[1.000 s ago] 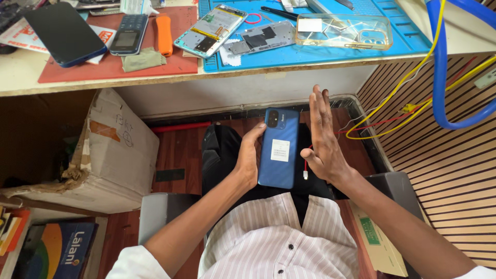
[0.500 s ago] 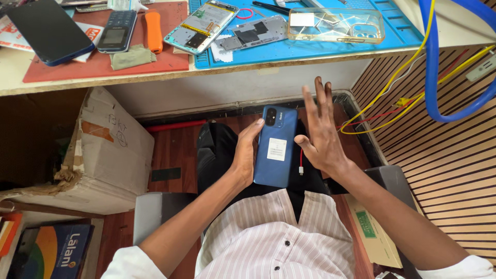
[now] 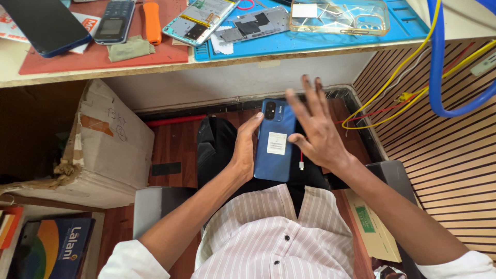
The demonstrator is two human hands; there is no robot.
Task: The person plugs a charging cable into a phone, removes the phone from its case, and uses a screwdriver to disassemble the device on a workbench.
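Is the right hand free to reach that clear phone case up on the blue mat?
Probably yes: the right hand is open and holds nothing, and no obstacle shows between it and the clear phone case on the blue mat.

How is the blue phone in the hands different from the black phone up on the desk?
The blue phone is held back side up over the lap by the left hand, with the right hand spread beside it; the black phone lies untouched on the red mat. The blue phone shows camera lenses and a white sticker; the black phone shows only a plain dark face. The blue phone looks smaller. Both are flat, slim rectangles.
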